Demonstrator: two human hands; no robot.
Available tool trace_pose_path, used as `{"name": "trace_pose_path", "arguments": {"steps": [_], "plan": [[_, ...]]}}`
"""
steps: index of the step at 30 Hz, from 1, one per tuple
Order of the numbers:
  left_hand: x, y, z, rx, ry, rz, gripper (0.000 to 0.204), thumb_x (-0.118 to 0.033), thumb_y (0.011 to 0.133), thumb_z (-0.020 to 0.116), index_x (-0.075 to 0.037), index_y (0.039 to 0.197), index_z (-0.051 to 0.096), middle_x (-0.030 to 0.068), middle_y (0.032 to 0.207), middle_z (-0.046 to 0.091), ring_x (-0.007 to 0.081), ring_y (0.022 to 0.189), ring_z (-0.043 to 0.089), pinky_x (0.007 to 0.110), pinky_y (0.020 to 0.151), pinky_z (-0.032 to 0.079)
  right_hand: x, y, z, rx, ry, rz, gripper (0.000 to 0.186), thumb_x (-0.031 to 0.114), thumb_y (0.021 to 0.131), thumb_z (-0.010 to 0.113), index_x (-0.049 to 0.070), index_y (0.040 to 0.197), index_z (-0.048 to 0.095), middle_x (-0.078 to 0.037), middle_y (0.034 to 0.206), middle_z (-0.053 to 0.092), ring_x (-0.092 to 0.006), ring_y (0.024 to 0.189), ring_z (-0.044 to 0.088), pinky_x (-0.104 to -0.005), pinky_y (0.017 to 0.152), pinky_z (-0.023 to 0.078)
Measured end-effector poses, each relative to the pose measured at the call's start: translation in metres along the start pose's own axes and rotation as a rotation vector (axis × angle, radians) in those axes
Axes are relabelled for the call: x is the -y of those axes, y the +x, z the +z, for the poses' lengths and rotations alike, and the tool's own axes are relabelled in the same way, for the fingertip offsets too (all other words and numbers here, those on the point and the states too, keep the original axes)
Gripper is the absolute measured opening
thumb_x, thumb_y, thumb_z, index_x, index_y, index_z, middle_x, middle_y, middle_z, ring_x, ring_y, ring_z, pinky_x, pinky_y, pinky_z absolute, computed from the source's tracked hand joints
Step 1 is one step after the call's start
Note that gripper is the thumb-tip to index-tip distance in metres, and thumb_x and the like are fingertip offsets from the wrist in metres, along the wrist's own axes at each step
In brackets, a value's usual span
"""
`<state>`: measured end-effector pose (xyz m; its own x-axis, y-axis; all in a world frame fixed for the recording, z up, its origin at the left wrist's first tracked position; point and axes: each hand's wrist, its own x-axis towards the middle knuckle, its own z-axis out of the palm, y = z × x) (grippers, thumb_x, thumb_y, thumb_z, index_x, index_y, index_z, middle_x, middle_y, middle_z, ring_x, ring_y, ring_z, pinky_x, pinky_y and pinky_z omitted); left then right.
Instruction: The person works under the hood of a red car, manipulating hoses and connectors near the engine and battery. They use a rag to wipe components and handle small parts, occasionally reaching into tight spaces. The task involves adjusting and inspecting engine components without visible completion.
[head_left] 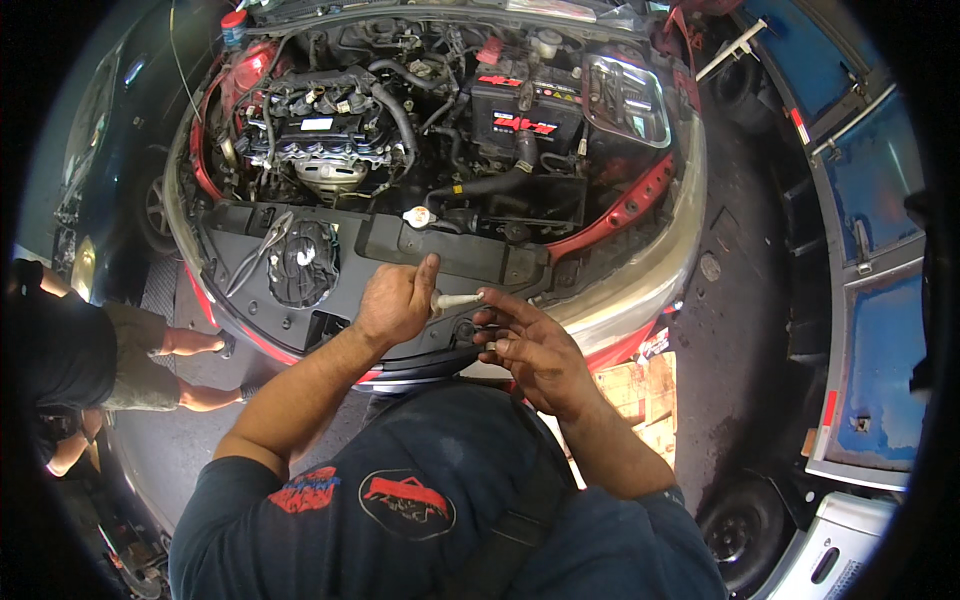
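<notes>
My left hand (398, 303) is closed around a small tube, mostly hidden by the fingers. Its pale tapered nozzle (458, 299) sticks out toward the right. At the nozzle's tip is the index finger of my right hand (545, 362), touching or almost touching it. The right thumb and another finger pinch a small pale thing (490, 346), too small to name. Both hands are above the front edge of a car's open engine bay. Just beyond the left hand, a round black ribbed part (303, 264) lies on the black front panel (425, 240), beside long-handled pliers (258, 255).
The engine (325, 130), a battery (525, 112) and a metal tray (628, 100) are beyond my hands. A white-topped cap (418, 216) stands at the panel's edge. Another person (110, 340) is at left. Blue panels (875, 210) stand at right, cardboard (640, 400) below.
</notes>
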<state>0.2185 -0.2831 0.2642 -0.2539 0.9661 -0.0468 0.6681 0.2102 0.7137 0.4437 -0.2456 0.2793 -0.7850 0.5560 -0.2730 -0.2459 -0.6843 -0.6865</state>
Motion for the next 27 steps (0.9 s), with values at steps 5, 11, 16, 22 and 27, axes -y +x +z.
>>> {"name": "trace_pose_path", "arguments": {"steps": [5,11,16,22,27], "plan": [[0.0036,0.0009,0.0002,0.032,0.045,-0.014,0.066,-0.044,0.102,0.032,-0.002,0.063,0.064,0.0188,0.062,0.062,0.0422,0.067,0.063,0.049,0.069,0.05,0.0,-0.0006,-0.0019,0.002,0.013,0.004,0.056,0.002,0.081,0.058,0.004,0.136,0.047,-0.008,0.119,0.053,-0.0182,0.106,0.053,-0.0334,0.092,0.045],[0.0018,0.002,-0.0009,0.025,0.065,0.03,0.064,-0.043,0.102,0.032,-0.002,0.064,0.065,0.0183,0.061,0.062,0.0413,0.065,0.063,0.048,0.067,0.05,-0.0006,-0.0007,-0.0052,0.01,0.032,-0.001,0.055,0.001,0.08,0.057,0.003,0.134,0.048,-0.009,0.118,0.054,-0.018,0.106,0.052,-0.0327,0.091,0.045],[0.0011,0.0025,-0.0012,0.023,0.071,0.07,0.065,-0.043,0.102,0.032,-0.002,0.064,0.064,0.0178,0.061,0.062,0.0406,0.064,0.063,0.047,0.066,0.05,-0.0018,0.0004,-0.0079,0.02,0.046,0.004,0.055,0.001,0.08,0.057,0.003,0.134,0.049,-0.008,0.117,0.055,-0.0179,0.106,0.053,-0.0322,0.091,0.045],[0.0027,0.0027,-0.0015,0.02,0.078,0.078,0.065,-0.042,0.102,0.033,-0.002,0.063,0.064,0.0164,0.059,0.062,0.0392,0.062,0.063,0.046,0.065,0.051,0.0005,0.001,-0.009,0.02,0.062,0.04,0.055,0.003,0.079,0.058,0.003,0.134,0.049,-0.008,0.117,0.055,-0.0168,0.106,0.053,-0.0315,0.091,0.044],[0.0036,0.0041,-0.0019,0.024,0.072,0.092,0.064,-0.041,0.102,0.034,-0.002,0.061,0.063,0.0142,0.056,0.061,0.0372,0.059,0.063,0.045,0.062,0.051,0.0013,0.0013,-0.0098,0.018,0.081,0.055,0.055,0.002,0.079,0.058,0.004,0.133,0.05,-0.007,0.117,0.056,-0.0162,0.105,0.054,-0.0311,0.091,0.045]]}}
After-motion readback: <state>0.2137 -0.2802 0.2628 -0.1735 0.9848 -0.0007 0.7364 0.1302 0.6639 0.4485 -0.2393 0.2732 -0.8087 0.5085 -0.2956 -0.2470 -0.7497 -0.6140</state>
